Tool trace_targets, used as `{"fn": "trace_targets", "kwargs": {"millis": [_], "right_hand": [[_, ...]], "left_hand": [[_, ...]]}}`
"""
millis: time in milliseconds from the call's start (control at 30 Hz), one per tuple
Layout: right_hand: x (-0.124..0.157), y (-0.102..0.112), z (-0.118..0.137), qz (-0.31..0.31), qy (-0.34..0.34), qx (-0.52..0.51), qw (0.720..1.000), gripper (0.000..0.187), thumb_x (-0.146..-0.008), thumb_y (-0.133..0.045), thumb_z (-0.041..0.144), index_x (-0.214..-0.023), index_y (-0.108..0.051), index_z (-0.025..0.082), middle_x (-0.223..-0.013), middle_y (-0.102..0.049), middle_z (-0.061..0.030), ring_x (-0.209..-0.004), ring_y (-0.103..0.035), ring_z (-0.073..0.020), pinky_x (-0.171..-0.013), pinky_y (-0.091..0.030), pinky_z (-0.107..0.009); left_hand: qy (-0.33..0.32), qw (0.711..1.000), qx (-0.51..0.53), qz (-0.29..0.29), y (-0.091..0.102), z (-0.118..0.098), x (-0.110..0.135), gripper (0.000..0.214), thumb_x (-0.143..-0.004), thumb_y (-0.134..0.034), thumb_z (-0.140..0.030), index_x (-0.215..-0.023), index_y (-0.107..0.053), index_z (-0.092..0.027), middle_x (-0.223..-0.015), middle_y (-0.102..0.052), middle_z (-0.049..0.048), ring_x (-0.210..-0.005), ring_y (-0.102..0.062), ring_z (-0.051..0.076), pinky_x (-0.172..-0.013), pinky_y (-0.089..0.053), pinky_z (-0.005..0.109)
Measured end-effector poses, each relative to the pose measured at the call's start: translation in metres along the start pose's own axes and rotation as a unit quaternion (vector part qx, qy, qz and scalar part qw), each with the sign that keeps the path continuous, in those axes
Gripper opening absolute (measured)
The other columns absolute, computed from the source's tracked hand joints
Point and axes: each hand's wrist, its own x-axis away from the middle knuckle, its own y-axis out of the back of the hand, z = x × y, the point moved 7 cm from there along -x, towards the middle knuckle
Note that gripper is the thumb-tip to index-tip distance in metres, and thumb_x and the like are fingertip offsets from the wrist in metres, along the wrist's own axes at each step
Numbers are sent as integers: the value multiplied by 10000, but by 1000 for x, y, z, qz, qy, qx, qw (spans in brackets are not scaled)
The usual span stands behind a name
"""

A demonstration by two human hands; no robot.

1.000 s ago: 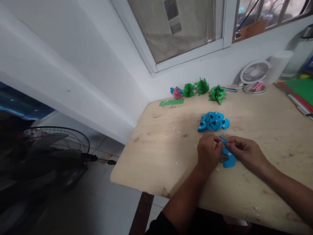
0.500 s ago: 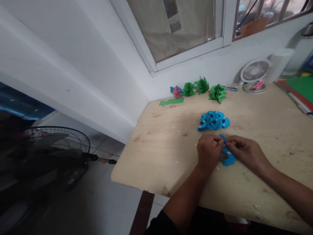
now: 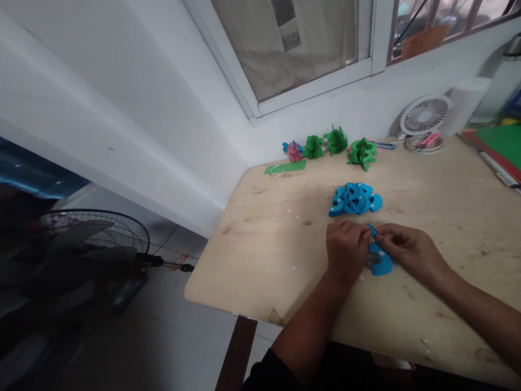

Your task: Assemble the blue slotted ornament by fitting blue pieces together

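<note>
Between my two hands, over the wooden table, is a blue curved paper piece (image 3: 381, 265) with a small white patch on it. The fingers of my left hand (image 3: 345, 245) are closed at its upper left edge. Opposite, my right hand (image 3: 401, 243) pinches its upper right part between thumb and forefinger. My fingertips nearly meet and cover part of the piece. Just beyond my hands lies a heap of blue paper pieces (image 3: 355, 199), curved and ring-like, several with white patches.
Along the wall stand green paper shapes (image 3: 336, 141), a pink and blue one (image 3: 294, 151) and a green strip (image 3: 285, 168) under a thin ring. A small white fan (image 3: 425, 116) and a roll of tape (image 3: 424, 144) are farther right. A large floor fan (image 3: 101, 244) stands left of the table (image 3: 252, 255).
My left hand has turned slightly and its fingers have shifted at the blue paper piece. My right hand keeps its pinch almost in place. The heap is unchanged.
</note>
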Motion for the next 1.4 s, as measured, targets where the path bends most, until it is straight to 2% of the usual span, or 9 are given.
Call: {"fn": "trace_targets", "kwargs": {"millis": [167, 300, 567, 800, 967, 1100, 1233, 1400], "right_hand": [[0, 1, 0, -1, -1, 20, 1000, 278, -748, -619, 462, -722, -710, 201, -526, -571, 2, -482, -480, -144, -471, -372, -269], [-1, 1, 0, 1, 11, 26, 1000, 274, -759, -620, 459, -725, -711, 202, -548, -596, -5, -499, -497, -148, -481, -385, -271], [-1, 0, 4, 23, 5, -2, 1000, 296, -753, -662, 498, -688, -689, 211, -554, -629, -16, -495, -525, -153, -467, -401, -267], [1, -1, 2, 14, -13, 2, 1000, 302, -741, -642, 495, -712, -693, 198, -516, -574, 2, -459, -473, -135, -448, -358, -258], [0, 1, 5, 12, -3, 15, 1000, 318, -755, -652, 513, -702, -692, 202, -526, -598, -3, -467, -505, -142, -457, -383, -259], [-1, 1, 3, 20, -3, 9, 1000, 318, -760, -655, 511, -716, -704, 200, -542, -626, -12, -480, -534, -151, -471, -406, -268], [0, 0, 2, 23, 3, 4, 1000, 308, -776, -667, 498, -731, -722, 199, -559, -654, -20, -487, -544, -153, -466, -404, -269], [0, 0, 3, 15, -1, -1, 1000, 337, -755, -685, 534, -706, -713, 202, -533, -611, -4, -464, -501, -135, -447, -372, -258]], "left_hand": [[-46, 997, -61, 1, 0, -4, 1, 69, -881, -675, -189, -824, -714, -178, -807, -749, 31, -847, -666, 197, -801, -453, 341], [-58, 996, -67, 4, -1, -6, 0, 85, -876, -662, -174, -802, -703, -176, -779, -735, 32, -836, -662, 200, -790, -460, 346], [-2, 1000, 20, 17, 0, 1, -2, 64, -856, -678, -130, -829, -722, -168, -796, -745, 34, -848, -680, 195, -818, -491, 334], [63, 994, 79, 33, 0, 8, -3, 77, -852, -683, -131, -818, -727, -183, -832, -759, 37, -863, -685, 194, -855, -514, 339], [36, 994, 92, 36, 1, 8, -4, 45, -864, -697, -167, -864, -740, -182, -869, -774, 35, -875, -700, 195, -849, -524, 341], [6, 997, 62, 39, 1, 5, -4, 53, -873, -693, -185, -865, -744, -180, -847, -772, 36, -871, -703, 196, -859, -519, 345], [7, 999, 35, 36, 2, 4, -4, 52, -862, -694, -172, -850, -743, -186, -820, -764, 32, -868, -699, 196, -843, -514, 339], [13, 999, 26, 38, 2, 3, -3, 63, -855, -689, -154, -847, -741, -190, -804, -757, 29, -862, -700, 192, -843, -516, 339]]}}
